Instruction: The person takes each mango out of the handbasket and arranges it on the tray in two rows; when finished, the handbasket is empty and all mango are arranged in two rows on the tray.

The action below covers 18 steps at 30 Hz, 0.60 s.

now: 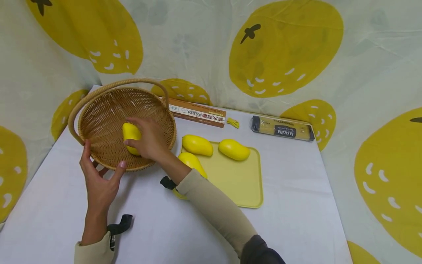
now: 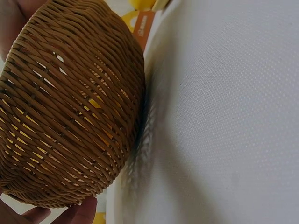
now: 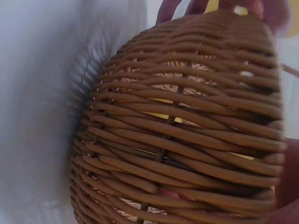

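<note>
A round wicker basket [image 1: 103, 124] with a tall arched handle stands at the left of the table. My left hand [image 1: 100, 185] grips its near left rim, thumb and fingers spread along the edge. Inside the basket, my right hand [image 1: 150, 141] holds a yellow mango [image 1: 131, 132] between thumb and fingers. Woven basket wall [image 2: 70, 102] fills much of the left wrist view, with fingertips [image 2: 85, 211] against its lower edge. The right wrist view shows the basket's outer side [image 3: 187, 135] up close, hiding most of the right hand.
Right of the basket lies a pale yellow tray [image 1: 234, 183] bearing a mango [image 1: 197, 145], a second mango [image 1: 234, 149] and a third [image 1: 191, 163], partly behind my right forearm. Along the back are a pasta box [image 1: 197, 113], a small yellow item [image 1: 233, 123] and a spaghetti packet [image 1: 283, 128].
</note>
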Available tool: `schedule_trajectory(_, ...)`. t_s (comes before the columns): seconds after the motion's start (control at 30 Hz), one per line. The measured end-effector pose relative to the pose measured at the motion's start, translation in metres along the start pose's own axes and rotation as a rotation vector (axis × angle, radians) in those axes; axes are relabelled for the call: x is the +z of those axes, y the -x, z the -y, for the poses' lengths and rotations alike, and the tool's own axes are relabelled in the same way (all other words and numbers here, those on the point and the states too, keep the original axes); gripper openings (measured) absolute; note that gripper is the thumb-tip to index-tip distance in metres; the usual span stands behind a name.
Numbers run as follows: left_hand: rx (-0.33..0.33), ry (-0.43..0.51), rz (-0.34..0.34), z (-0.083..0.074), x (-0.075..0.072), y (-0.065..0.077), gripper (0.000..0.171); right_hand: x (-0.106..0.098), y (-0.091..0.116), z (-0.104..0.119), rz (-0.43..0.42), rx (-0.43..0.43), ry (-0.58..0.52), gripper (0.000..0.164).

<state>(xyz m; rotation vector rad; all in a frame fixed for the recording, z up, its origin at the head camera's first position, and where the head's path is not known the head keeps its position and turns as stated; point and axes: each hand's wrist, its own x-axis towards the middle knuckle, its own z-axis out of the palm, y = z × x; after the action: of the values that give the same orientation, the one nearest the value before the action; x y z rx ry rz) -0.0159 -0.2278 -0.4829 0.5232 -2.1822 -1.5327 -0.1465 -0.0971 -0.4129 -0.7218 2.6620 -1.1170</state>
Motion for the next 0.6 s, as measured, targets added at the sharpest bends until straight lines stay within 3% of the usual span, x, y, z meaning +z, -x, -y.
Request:
schedule_trajectory(0.3, -0.008, 0.000, 0.004, -0.001, -0.001, 0.002, 0.108, 0.010, -0.021, 0.000, 0.067, 0.093, 0.132, 0.070)
schedule_trajectory(0.6, 0.003, 0.004, 0.007, 0.001, -0.002, 0.001, 0.109, 0.022, -0.032, -0.003, 0.139, 0.201, 0.216, 0.086)
